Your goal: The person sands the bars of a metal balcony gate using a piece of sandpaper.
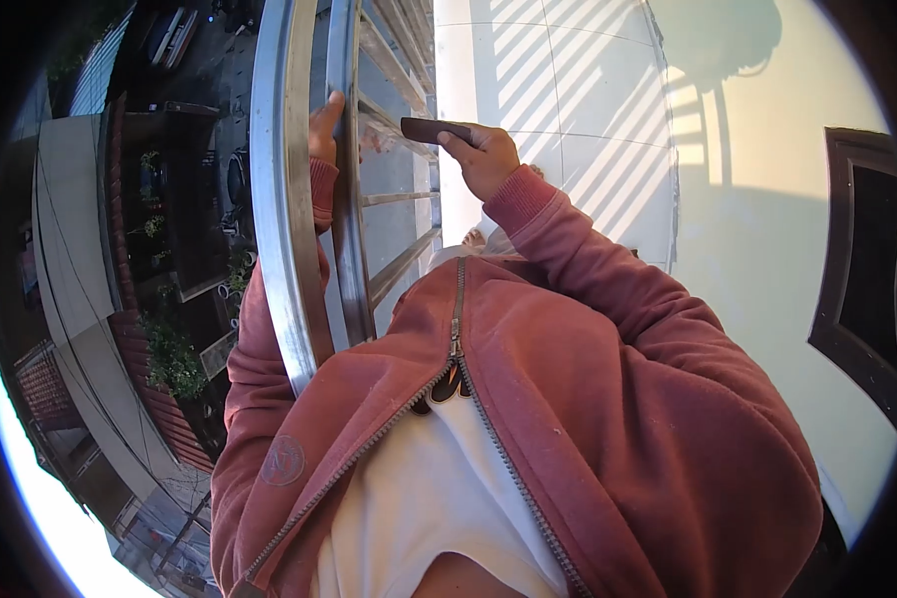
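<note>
My left hand is at the metal railing, its sleeve passing on the outer side of the broad top rail. Its thumb lies against the narrower inner bar, and the fingers go behind that bar, mostly hidden. Between the crossbars just beyond is a blurred skin-toned patch that I cannot make out clearly. On the inner side of the railing, my right hand is closed on a slim, flat, dark object. That object points left toward the bars; its exact kind does not show.
A tiled floor with striped shadows lies inside the railing, with bare feet near its bars. To the right is a pale wall with a dark-framed opening. Outside the railing, far below, are roofs, plants and a street.
</note>
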Demonstrator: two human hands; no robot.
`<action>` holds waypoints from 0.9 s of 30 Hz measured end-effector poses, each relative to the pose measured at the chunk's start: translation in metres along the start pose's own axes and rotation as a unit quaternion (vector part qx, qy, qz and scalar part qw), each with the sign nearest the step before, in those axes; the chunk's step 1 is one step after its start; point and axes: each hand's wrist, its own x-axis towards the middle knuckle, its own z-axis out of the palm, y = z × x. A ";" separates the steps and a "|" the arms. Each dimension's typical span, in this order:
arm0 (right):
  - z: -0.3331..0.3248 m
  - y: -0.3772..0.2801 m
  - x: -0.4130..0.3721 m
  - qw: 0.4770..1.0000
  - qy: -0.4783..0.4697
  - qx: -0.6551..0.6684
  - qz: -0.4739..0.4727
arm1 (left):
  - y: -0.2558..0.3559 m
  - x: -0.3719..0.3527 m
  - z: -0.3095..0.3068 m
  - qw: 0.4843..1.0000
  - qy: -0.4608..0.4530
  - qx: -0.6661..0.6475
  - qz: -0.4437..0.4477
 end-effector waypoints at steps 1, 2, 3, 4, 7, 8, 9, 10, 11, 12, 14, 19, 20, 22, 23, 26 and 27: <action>0.001 0.003 0.002 1.000 0.001 0.010 -0.010 | -0.001 -0.003 0.004 1.000 -0.004 0.006 0.002; 0.002 0.005 0.002 1.000 0.001 0.019 -0.018 | 0.014 -0.024 0.017 0.961 0.089 0.231 0.126; 0.001 0.006 0.001 1.000 0.003 0.020 -0.015 | 0.021 -0.036 0.026 0.849 0.176 0.436 0.241; 0.001 0.005 0.000 1.000 0.001 0.015 -0.017 | 0.019 -0.032 0.027 0.850 0.174 0.436 0.240; 0.004 0.016 0.001 0.999 -0.005 0.025 -0.020 | 0.028 -0.026 0.031 0.819 0.205 0.459 0.277; 0.006 0.020 0.001 0.999 -0.005 0.039 -0.020 | 0.032 -0.025 0.031 0.824 0.182 0.480 0.242; 0.006 0.022 0.001 0.999 -0.008 0.042 -0.019 | 0.037 -0.026 0.032 0.827 0.158 0.499 0.206; 0.006 0.023 0.000 0.998 -0.013 0.058 -0.018 | 0.038 -0.027 0.030 0.825 0.159 0.502 0.204; 0.007 0.022 -0.001 0.997 -0.017 0.075 -0.017 | 0.039 -0.028 0.029 0.821 0.141 0.520 0.191; 0.007 0.019 0.000 0.997 -0.019 0.078 -0.018 | 0.041 -0.028 0.027 0.815 0.122 0.537 0.178; 0.005 0.013 0.000 0.999 -0.019 0.035 -0.030 | 0.038 -0.025 0.025 0.808 0.121 0.544 0.192; -0.017 -0.021 -0.009 0.992 -0.091 0.034 -0.084 | 0.027 -0.044 0.003 0.933 0.010 0.300 0.199; -0.020 -0.026 -0.013 0.982 -0.155 0.077 -0.077 | 0.031 -0.063 0.009 0.844 0.053 0.373 0.381; -0.016 -0.025 -0.016 0.966 -0.209 0.137 -0.064 | 0.027 -0.093 0.012 0.716 0.091 0.429 0.543; -0.014 -0.025 -0.015 0.944 -0.260 0.193 -0.055 | 0.017 -0.103 0.010 0.807 0.009 0.349 0.476; -0.001 -0.027 -0.007 0.928 -0.303 0.215 -0.021 | -0.011 -0.111 -0.002 0.889 -0.070 0.243 0.381; 0.008 -0.022 0.002 0.919 -0.260 0.293 0.033 | -0.015 -0.111 -0.005 0.901 -0.068 0.226 0.366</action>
